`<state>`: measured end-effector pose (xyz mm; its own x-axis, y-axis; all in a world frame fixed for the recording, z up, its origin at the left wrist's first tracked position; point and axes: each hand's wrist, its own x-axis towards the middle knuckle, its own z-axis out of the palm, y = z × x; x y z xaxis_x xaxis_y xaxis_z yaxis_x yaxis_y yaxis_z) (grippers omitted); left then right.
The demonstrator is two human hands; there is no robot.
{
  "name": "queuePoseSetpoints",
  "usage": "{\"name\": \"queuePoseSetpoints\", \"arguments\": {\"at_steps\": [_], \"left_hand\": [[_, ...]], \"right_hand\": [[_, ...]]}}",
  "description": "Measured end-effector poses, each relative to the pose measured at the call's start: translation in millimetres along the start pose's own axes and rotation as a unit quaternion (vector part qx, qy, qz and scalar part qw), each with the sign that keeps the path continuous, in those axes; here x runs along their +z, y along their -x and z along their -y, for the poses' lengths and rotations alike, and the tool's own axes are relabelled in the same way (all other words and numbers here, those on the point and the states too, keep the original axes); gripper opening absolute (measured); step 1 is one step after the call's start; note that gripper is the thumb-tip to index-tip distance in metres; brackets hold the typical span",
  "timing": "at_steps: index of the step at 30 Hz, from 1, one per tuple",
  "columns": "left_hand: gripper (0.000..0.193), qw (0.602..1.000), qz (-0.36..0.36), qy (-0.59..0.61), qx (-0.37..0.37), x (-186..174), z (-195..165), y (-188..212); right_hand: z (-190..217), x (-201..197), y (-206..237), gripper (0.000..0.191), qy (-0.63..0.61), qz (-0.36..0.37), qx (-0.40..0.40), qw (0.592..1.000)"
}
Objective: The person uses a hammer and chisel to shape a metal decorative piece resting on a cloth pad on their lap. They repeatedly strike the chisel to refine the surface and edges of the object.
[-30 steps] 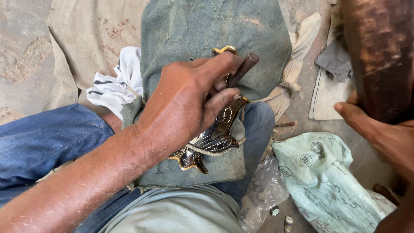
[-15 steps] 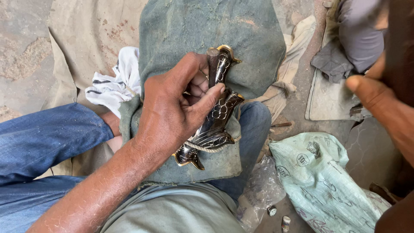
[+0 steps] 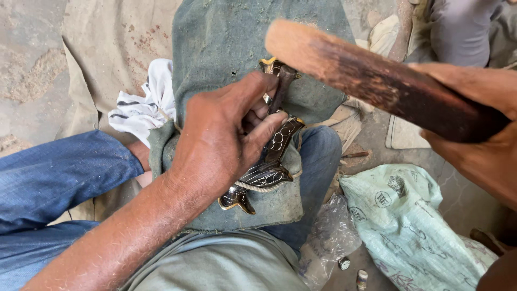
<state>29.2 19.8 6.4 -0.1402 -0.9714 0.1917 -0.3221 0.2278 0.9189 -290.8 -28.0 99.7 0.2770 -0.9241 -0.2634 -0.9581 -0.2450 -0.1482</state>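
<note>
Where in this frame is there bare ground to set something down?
Bare ground shows far left, beyond the tan sheet and above the jeans leg. Crowded: left hand pins the metal piece; right hand swings the wooden mallet; sacks fill the right.

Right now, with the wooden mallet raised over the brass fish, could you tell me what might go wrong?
1. The left hand pins the brass fish and a thin tool; its fingertips lie close under the mallet and could be struck.
2. The fish rests on soft green cloth over a knee, so it might slip.
</note>
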Motion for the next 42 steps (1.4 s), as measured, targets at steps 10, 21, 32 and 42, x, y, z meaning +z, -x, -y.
{"name": "queuePoseSetpoints", "arguments": {"at_steps": [10, 21, 32, 42], "left_hand": [[0.032, 0.994, 0.039, 0.006, 0.105, -5.5, -6.6, -7.7], [0.04, 0.972, 0.155, -0.055, 0.166, -8.8, -8.7, -27.7], [0.04, 0.925, 0.313, -0.092, 0.197, -11.2, -15.9, -51.5], [0.04, 0.859, 0.384, -0.166, 0.297, -13.8, -24.3, -56.0]], "right_hand": [[36.2, 10.4, 51.1, 0.03, -0.105, -0.074, 0.151, 0.98], [47.5, 58.2, 85.1, 0.042, -0.141, -0.188, 0.086, 0.968], [54.3, 145.5, 111.8, 0.022, -0.462, -0.299, 0.145, 0.822], [61.9, 191.8, 113.4, 0.023, -0.221, -0.383, 0.121, 0.889]]}}
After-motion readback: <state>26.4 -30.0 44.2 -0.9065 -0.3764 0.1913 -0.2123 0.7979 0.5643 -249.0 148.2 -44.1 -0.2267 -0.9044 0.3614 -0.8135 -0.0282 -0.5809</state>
